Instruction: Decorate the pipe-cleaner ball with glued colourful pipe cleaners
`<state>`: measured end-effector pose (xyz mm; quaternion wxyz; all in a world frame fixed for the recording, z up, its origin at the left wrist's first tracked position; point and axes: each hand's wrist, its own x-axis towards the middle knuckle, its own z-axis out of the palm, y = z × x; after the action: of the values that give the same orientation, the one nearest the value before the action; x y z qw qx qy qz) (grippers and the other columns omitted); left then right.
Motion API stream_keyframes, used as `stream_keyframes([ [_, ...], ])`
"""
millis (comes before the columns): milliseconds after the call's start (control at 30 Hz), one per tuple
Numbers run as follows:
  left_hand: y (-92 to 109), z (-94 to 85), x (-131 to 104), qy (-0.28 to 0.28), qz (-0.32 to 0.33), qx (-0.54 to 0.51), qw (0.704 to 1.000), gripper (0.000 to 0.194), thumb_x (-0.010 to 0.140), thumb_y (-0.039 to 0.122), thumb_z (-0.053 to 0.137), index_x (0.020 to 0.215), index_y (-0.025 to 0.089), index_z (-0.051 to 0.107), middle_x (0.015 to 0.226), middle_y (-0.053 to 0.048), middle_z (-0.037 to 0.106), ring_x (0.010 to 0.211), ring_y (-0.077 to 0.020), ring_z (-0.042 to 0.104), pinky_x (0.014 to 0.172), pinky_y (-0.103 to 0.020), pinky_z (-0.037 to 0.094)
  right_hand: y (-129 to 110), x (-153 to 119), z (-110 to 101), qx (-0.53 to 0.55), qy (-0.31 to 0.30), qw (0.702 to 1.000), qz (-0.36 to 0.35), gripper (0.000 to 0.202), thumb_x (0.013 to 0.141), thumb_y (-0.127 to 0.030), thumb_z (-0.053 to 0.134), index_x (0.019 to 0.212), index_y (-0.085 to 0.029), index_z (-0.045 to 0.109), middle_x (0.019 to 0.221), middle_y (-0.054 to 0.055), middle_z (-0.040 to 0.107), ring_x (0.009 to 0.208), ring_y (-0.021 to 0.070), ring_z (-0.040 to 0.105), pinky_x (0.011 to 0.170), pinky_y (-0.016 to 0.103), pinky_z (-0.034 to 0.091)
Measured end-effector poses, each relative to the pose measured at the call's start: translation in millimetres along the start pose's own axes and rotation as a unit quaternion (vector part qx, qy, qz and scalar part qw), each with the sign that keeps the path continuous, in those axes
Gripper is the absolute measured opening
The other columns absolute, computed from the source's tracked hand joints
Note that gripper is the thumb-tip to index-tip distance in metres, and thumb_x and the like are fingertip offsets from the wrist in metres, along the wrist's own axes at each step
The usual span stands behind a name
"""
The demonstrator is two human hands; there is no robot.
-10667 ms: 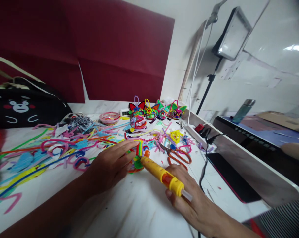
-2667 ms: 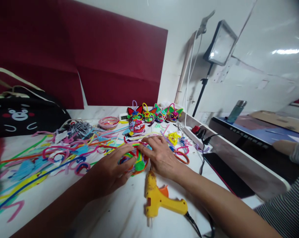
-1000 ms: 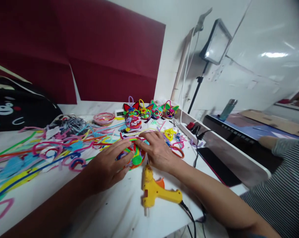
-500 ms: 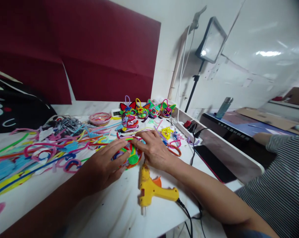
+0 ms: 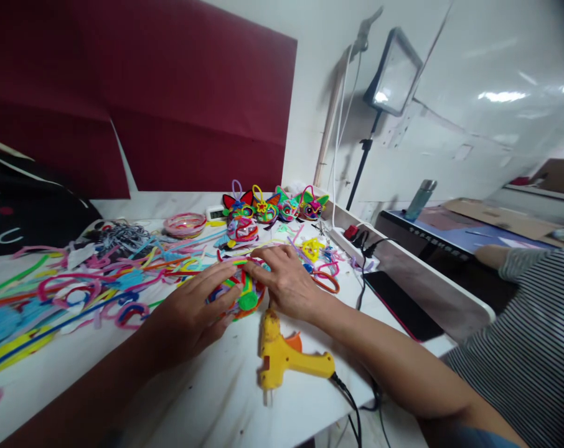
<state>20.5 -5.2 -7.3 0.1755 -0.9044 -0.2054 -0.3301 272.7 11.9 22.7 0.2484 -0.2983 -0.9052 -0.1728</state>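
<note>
A multicoloured pipe-cleaner craft piece [image 5: 248, 301] with a green round disc on it lies on the white table between my hands. My left hand [image 5: 202, 308] is closed around its left side, fingers bent over the edge. My right hand [image 5: 286, 281] presses on the top and right side with its fingertips, which partly hide the piece. Just below my right hand, a yellow glue gun [image 5: 276, 354] with an orange trigger lies on the table, its nozzle pointing toward the piece.
Loose pipe cleaners [image 5: 71, 286] cover the left of the table. Finished-looking animal heads [image 5: 266, 210] stand at the back. A black phone-like slab [image 5: 403, 305] lies at right beside a power strip [image 5: 345, 242] and cables. A person in a striped sleeve [image 5: 534, 323] sits at the right.
The whole view has shifted slightly. Both hands stay on the pipe-cleaner piece with almost the same grip, and the glue gun has not moved on the table.
</note>
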Motion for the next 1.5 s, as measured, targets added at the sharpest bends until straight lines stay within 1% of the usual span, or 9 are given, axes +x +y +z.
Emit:
stream_keyframes([
  [67,0.1,-0.3,-0.3,-0.005,-0.002,0.001,1.0,0.042,0.092,0.011,0.055,0.133,0.02,0.055,0.152,-0.019,0.049,0.145,-0.0348,0.045,0.116,-0.053,0.046,0.1,0.3,-0.3,0.002,-0.001,1.0,0.001,0.043,0.095,-0.017,0.058,0.138,-0.016,0.059,0.134,0.016,0.063,0.116,0.0313,0.054,0.094,0.048,0.035],
  [267,-0.7,-1.0,-0.6,-0.009,0.009,0.012,1.0,0.039,0.093,0.01,0.054,0.131,0.016,0.056,0.151,-0.021,0.05,0.145,-0.0357,0.045,0.116,-0.052,0.046,0.2,0.7,-1.3,0.012,-0.005,1.0,0.005,0.045,0.093,-0.014,0.059,0.137,-0.016,0.06,0.133,0.017,0.063,0.117,0.0314,0.054,0.094,0.048,0.036],
  [400,-1.5,0.2,-1.5,-0.009,0.002,0.007,1.0,0.04,0.093,0.012,0.054,0.132,0.019,0.056,0.154,-0.018,0.048,0.145,-0.0351,0.045,0.117,-0.052,0.046,0.5,0.1,-0.3,0.014,-0.001,1.0,0.003,0.044,0.093,-0.015,0.058,0.138,-0.016,0.06,0.133,0.017,0.063,0.116,0.0315,0.053,0.094,0.048,0.035],
  [667,-0.9,-0.6,-2.0,-0.018,-0.001,0.004,1.0,0.042,0.093,0.011,0.054,0.135,0.02,0.054,0.153,-0.02,0.048,0.146,-0.0348,0.043,0.117,-0.054,0.046,0.5,0.3,0.7,0.01,0.003,1.0,0.0,0.046,0.093,-0.016,0.058,0.14,-0.016,0.058,0.132,0.017,0.063,0.116,0.0316,0.053,0.092,0.047,0.035],
  [833,0.8,-0.3,-1.4,-0.015,-0.001,0.004,1.0,0.043,0.094,0.012,0.052,0.136,0.021,0.052,0.152,-0.02,0.048,0.147,-0.0345,0.043,0.116,-0.055,0.046,0.4,-0.3,0.5,0.01,0.009,1.0,-0.002,0.044,0.095,-0.016,0.056,0.139,-0.016,0.059,0.132,0.017,0.063,0.115,0.0313,0.053,0.093,0.047,0.035],
  [967,3.7,-0.5,-0.9,-0.018,-0.019,-0.004,1.0,0.042,0.095,0.01,0.051,0.135,0.021,0.052,0.152,-0.02,0.047,0.147,-0.0351,0.042,0.116,-0.056,0.046,0.0,-0.6,1.1,0.007,0.008,1.0,0.001,0.043,0.095,-0.016,0.056,0.138,-0.017,0.059,0.131,0.016,0.064,0.115,0.0308,0.053,0.092,0.046,0.035],
  [1100,5.3,-0.8,0.1,-0.012,-0.026,-0.012,1.0,0.043,0.093,0.009,0.053,0.134,0.021,0.054,0.152,-0.019,0.048,0.146,-0.0351,0.044,0.117,-0.054,0.045,0.0,-0.6,1.5,0.01,0.011,1.0,0.001,0.042,0.096,-0.017,0.056,0.138,-0.017,0.059,0.131,0.016,0.063,0.115,0.0309,0.053,0.093,0.047,0.035],
  [1233,5.9,-0.9,0.8,-0.012,-0.022,-0.008,1.0,0.043,0.094,0.009,0.051,0.135,0.021,0.053,0.151,-0.019,0.049,0.147,-0.0341,0.042,0.118,-0.054,0.044,-0.3,-0.9,0.8,0.02,0.004,1.0,0.004,0.046,0.095,-0.016,0.056,0.14,-0.017,0.057,0.132,0.016,0.063,0.116,0.0304,0.053,0.095,0.047,0.034],
  [1500,6.7,-1.4,1.2,-0.006,-0.026,-0.013,1.0,0.045,0.092,0.009,0.051,0.135,0.021,0.054,0.151,-0.018,0.051,0.145,-0.0343,0.045,0.117,-0.054,0.045,-1.4,-0.1,-0.7,0.017,0.005,1.0,0.006,0.043,0.093,-0.012,0.055,0.135,-0.016,0.062,0.131,0.016,0.064,0.114,0.0302,0.053,0.095,0.046,0.035],
])
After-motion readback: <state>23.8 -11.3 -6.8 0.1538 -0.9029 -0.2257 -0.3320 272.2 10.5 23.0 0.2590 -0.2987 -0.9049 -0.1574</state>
